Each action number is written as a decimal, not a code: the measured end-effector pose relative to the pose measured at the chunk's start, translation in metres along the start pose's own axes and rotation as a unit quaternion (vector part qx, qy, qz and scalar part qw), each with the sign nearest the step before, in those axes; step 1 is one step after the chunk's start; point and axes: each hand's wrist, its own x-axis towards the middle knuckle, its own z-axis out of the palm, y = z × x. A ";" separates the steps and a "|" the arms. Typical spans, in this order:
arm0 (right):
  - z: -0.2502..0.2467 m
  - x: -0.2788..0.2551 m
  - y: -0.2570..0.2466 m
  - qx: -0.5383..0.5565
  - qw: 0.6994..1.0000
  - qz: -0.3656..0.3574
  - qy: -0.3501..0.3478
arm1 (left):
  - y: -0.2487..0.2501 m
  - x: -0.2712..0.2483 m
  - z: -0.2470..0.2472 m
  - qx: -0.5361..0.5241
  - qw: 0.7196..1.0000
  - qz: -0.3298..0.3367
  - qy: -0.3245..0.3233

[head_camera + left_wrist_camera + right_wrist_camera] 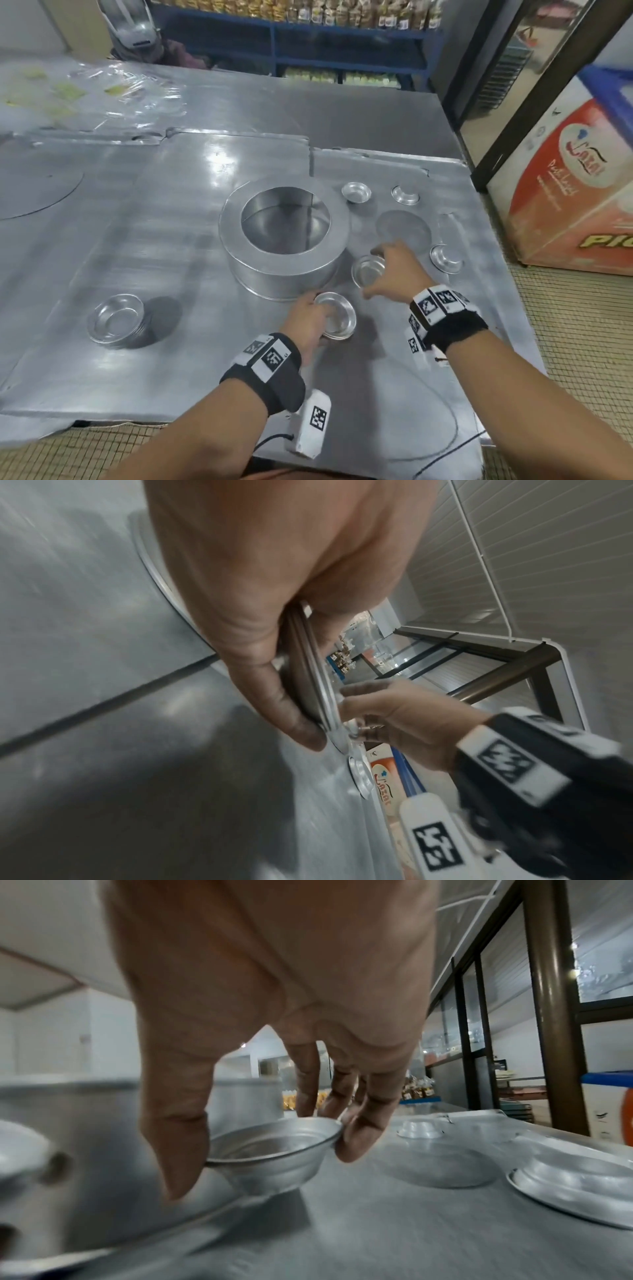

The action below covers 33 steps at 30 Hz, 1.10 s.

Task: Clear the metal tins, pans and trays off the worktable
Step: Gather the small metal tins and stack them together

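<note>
Head view: steel desk [171,212]. Large round pan [284,236] upside down near centre, its base cut open. Left hand [310,322] at the pan's 6 o'clock, fingers curled round a small stack of tins [337,317]. Right hand [394,267] at the pan's 4 o'clock, thumb and fingers pinching the rim of a single tin [368,275]. A taller nested stack [114,320] sits at the pan's 8 o'clock, well apart. Upright tin [356,192] at 1 o'clock; two inverted tins, one [406,194] beyond it, one [445,257] just right of the right hand. Flat disc [404,229] lies between them.

Left wrist view: left hand [260,620] grips the thin edges of its stack of tins [310,680], thumb under, desk [85,620] just below. Right hand [400,721] in view beyond.

Right wrist view: right hand [274,1010], thumb at 8 o'clock and fingertips [356,1139] at 2 o'clock on the single tin [274,1153], which is upright; whether its base touches the desk [394,1231] I cannot tell. Inverted tin [575,1183] at right.
</note>
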 end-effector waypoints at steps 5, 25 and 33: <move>-0.005 -0.052 -0.001 0.047 0.997 -0.062 -0.014 | -0.003 0.005 0.028 -0.069 0.998 -0.008 -0.001; -0.040 0.034 0.123 -0.109 0.994 -0.017 -0.007 | -0.012 0.035 0.075 0.018 0.998 0.054 0.006; -0.041 0.085 0.166 -0.154 0.983 0.103 0.010 | -0.016 0.041 0.082 -0.009 0.999 0.045 0.008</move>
